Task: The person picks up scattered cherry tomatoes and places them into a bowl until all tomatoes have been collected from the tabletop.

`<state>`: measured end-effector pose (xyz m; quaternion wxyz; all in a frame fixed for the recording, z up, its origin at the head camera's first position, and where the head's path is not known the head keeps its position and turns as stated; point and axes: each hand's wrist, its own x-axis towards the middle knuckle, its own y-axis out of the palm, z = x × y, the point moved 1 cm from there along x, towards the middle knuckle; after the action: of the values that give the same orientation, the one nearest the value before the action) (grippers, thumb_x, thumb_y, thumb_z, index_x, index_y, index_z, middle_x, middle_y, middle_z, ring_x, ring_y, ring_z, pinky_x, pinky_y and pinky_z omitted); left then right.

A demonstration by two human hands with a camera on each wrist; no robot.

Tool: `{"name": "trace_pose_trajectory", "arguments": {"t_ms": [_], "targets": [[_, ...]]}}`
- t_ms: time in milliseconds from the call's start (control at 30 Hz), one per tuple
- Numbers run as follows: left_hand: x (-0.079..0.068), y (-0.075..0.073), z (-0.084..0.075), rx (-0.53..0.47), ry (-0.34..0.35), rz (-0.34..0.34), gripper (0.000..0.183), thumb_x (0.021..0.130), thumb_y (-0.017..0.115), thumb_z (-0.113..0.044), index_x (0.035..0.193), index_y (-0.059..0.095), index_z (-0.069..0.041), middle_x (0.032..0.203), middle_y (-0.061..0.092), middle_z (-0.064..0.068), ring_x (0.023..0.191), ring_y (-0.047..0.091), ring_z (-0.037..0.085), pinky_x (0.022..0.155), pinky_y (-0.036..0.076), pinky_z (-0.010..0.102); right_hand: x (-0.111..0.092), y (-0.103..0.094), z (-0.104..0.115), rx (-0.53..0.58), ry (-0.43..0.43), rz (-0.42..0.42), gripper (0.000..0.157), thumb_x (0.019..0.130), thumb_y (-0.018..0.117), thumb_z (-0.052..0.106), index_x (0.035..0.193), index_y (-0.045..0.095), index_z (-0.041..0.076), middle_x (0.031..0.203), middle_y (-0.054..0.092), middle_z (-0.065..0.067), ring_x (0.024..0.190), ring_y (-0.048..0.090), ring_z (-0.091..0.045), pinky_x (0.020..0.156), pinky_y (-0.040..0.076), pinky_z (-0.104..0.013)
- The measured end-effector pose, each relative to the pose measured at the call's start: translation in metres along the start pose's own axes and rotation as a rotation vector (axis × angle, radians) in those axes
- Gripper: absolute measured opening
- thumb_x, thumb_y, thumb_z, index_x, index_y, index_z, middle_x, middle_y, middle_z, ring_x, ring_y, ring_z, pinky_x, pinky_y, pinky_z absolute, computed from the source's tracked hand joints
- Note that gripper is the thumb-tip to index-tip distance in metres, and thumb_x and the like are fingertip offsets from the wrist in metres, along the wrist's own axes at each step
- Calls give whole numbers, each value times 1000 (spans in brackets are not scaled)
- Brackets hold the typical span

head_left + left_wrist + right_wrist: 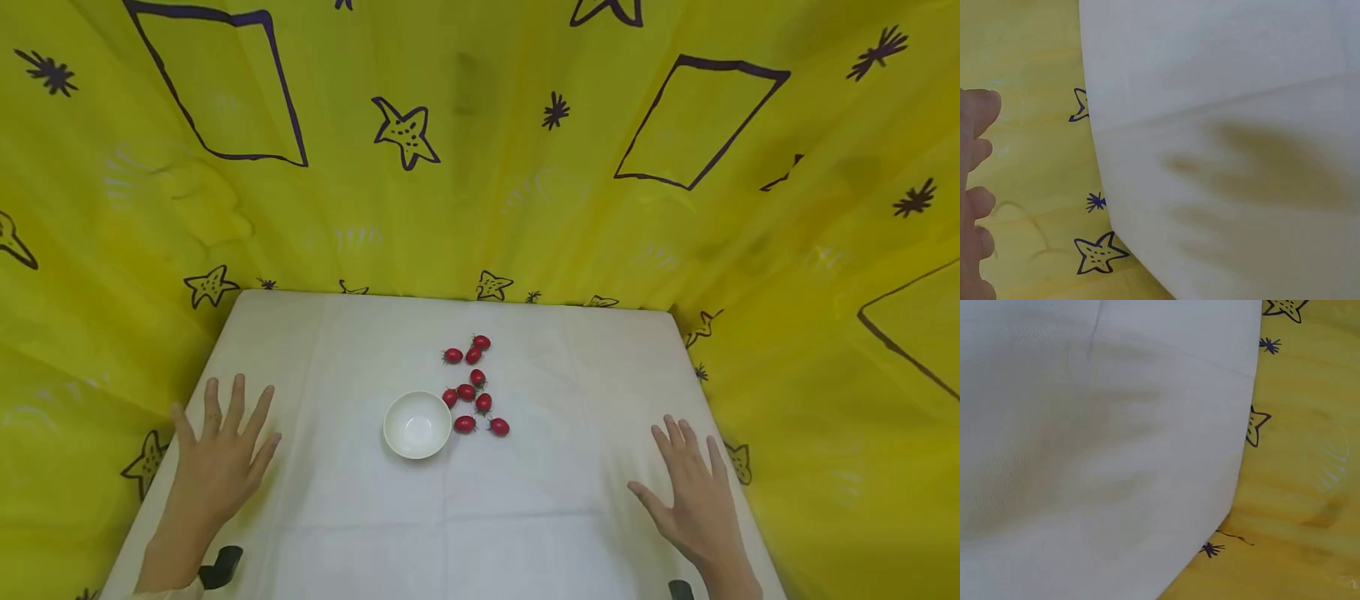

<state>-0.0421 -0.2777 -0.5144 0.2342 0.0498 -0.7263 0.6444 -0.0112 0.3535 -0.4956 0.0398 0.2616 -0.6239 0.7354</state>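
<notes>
Over the left side of the table my left hand [216, 462] hovers with its fingers spread and nothing in them. My right hand [693, 496] is held in the same way over the right side, fingers straight and holding nothing. A small white bowl [417, 426] stands upright near the middle and looks empty inside. Just to its right and beyond it lie several red cherry tomatoes [483, 403] with green stems, loosely scattered. Neither hand touches the bowl or the tomatoes. Fingertips [984, 201] show at the left edge of the left wrist view; the right wrist view shows only a hand's shadow.
A white cloth covers the table [525, 550], with faint fold lines. Yellow curtains [480, 200] printed with dark stars and frames hang close behind the far edge and along both sides.
</notes>
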Motion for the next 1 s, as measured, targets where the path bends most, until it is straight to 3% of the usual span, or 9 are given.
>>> {"name": "trace_pose_trajectory", "arguments": {"t_ms": [100,233,333,467,667,800,1000], "targets": [[4,1,-4,-32,-31,54,67,111,23,-57,163,34,-16,168,30,28,159,18,48,123,2,84,2,3,1,53,-19,-91,91,101,38,75,145,56,-3,154,54,-24,151,42,-32,138,6,-44],[8,6,-13,-88,-78,131,62,109,50,-40,163,35,-16,167,32,27,150,35,49,123,7,83,2,9,4,166,-17,-156,83,101,48,69,140,61,-3,141,65,-23,145,48,-8,137,17,-34],[9,12,-22,-125,-93,141,62,103,60,-33,159,42,-12,162,41,27,142,46,49,121,17,82,2,16,8,227,-20,-197,78,101,53,65,139,63,-2,134,70,-22,132,57,-11,133,24,-23],[10,22,-31,-186,-105,110,55,101,64,-29,150,53,-9,149,58,25,132,58,46,116,29,79,3,26,14,294,-42,-244,72,101,57,60,137,65,-2,129,71,-21,120,61,-25,126,30,-13],[10,33,-42,-339,-147,63,46,98,69,-19,140,63,-4,128,72,24,115,68,47,102,50,70,4,43,19,411,-31,-224,67,101,62,53,139,63,-2,135,68,-22,140,52,-2,121,34,-7],[9,38,-48,-414,-203,106,44,99,68,-18,140,63,-2,129,71,26,115,67,50,98,56,67,3,52,25,468,-27,-211,65,101,63,51,139,63,-2,135,68,-22,140,51,0,119,36,-7],[8,47,-54,-512,-297,213,44,107,58,-27,146,60,-7,140,67,22,125,62,50,102,52,69,6,64,36,512,-42,-201,59,103,62,45,136,64,-3,133,69,-22,135,58,-12,120,38,-9]]}}
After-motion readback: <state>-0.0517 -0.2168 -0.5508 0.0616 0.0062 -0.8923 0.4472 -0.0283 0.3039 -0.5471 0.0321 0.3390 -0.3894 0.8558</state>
